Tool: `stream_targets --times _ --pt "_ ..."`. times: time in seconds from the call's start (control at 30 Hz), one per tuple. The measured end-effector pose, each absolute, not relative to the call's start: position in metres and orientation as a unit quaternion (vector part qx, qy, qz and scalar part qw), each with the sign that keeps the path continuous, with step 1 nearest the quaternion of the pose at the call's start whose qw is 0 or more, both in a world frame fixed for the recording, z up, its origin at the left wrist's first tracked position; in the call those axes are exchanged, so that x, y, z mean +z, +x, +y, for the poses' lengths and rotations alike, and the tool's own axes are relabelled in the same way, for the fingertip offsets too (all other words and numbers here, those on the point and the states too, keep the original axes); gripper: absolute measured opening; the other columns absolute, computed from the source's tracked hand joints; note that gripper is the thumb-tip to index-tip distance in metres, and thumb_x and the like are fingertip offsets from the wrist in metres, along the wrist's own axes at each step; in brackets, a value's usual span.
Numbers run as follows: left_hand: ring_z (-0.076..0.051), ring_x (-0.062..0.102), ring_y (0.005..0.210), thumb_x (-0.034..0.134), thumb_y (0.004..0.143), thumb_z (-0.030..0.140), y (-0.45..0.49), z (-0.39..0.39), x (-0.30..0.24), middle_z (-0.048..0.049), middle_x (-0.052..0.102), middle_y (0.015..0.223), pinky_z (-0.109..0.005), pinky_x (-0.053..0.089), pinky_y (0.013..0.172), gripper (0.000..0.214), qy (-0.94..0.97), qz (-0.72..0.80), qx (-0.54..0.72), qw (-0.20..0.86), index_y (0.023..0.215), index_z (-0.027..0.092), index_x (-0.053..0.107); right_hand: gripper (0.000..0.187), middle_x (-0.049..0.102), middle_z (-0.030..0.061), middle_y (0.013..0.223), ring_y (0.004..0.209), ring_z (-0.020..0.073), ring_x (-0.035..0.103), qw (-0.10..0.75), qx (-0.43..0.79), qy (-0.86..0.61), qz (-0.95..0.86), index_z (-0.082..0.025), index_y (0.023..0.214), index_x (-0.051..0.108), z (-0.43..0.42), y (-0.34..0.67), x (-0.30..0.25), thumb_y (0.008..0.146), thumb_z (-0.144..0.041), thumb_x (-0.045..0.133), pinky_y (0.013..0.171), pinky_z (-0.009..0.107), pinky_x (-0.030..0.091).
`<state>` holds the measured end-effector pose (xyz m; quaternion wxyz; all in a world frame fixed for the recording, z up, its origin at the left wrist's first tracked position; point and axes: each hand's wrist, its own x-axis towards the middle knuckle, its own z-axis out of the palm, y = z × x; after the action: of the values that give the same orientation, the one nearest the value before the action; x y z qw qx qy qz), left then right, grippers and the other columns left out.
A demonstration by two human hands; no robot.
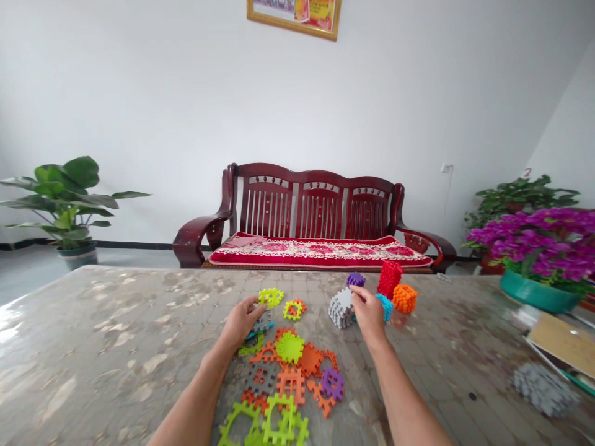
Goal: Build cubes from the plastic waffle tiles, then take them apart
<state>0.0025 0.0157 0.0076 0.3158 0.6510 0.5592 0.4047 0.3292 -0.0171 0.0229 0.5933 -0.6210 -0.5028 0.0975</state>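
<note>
My left hand (242, 320) is over the left side of a loose pile of flat interlocking plastic pieces, its fingers closed at the edge of a grey building piece (264, 320). Several lime green pieces (289, 347), orange pieces (292, 384) and a purple piece (332, 383) spread toward me. My right hand (369, 308) pinches at the upper right edge of a stack of grey building pieces (341, 309); its fingertips touch the top piece. Behind and beside that hand stand a purple stack (356, 280), a red stack (389, 278), a blue stack (385, 306), partly hidden, and an orange stack (405, 298).
The pieces lie on a patterned, shiny table (125, 334). At the right are a heap of grey pieces (545, 389), a tan notebook or box (564, 341) and purple flowers in a teal pot (539, 291). A wooden bench (320, 207) stands beyond the table.
</note>
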Motion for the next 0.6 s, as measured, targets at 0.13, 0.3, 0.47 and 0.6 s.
stream_targets --times 0.13,0.3,0.47,0.6 --pt "-0.014 0.049 0.054 0.054 0.069 0.059 0.002 0.017 0.007 0.0038 0.053 0.056 -0.023 0.033 0.051 0.043 0.652 0.555 0.403 0.323 0.08 0.017 0.061 0.04 0.076 0.0096 0.093 0.089 0.026 0.068 0.581 0.068 -0.623 -0.52 -0.017 0.092 0.076 -0.014 0.33 0.019 0.073 -0.036 0.046 0.082 0.04 0.055" --pt "-0.013 0.045 0.057 0.048 0.074 0.057 -0.001 0.02 0.003 0.004 0.047 0.057 -0.023 0.032 0.053 0.039 0.678 0.543 0.396 0.297 0.064 0.019 0.051 0.036 0.075 0.0101 0.093 0.09 0.025 0.067 0.577 0.014 -0.616 -0.536 -0.018 0.086 0.076 -0.01 0.332 0.016 0.071 -0.032 0.047 0.086 0.04 0.053" --pt "-0.012 0.041 0.056 0.047 0.075 0.06 0.0 0.019 0.002 0.0051 0.042 0.056 -0.023 0.032 0.052 0.042 0.673 0.527 0.41 0.318 0.062 0.02 0.047 0.032 0.074 0.0107 0.095 0.095 0.025 0.065 0.589 -0.015 -0.609 -0.53 -0.018 0.084 0.075 -0.013 0.33 0.022 0.069 -0.026 0.048 0.093 0.042 0.049" --pt "-0.011 0.04 0.055 0.048 0.078 0.06 0.001 0.017 0.002 0.0051 0.043 0.057 -0.021 0.033 0.051 0.043 0.663 0.505 0.421 0.359 0.063 0.02 0.048 0.03 0.072 0.0095 0.095 0.093 0.0226 0.065 0.603 -0.012 -0.57 -0.558 -0.018 0.088 0.073 -0.025 0.305 0.031 0.075 -0.024 0.047 0.086 0.037 0.051"
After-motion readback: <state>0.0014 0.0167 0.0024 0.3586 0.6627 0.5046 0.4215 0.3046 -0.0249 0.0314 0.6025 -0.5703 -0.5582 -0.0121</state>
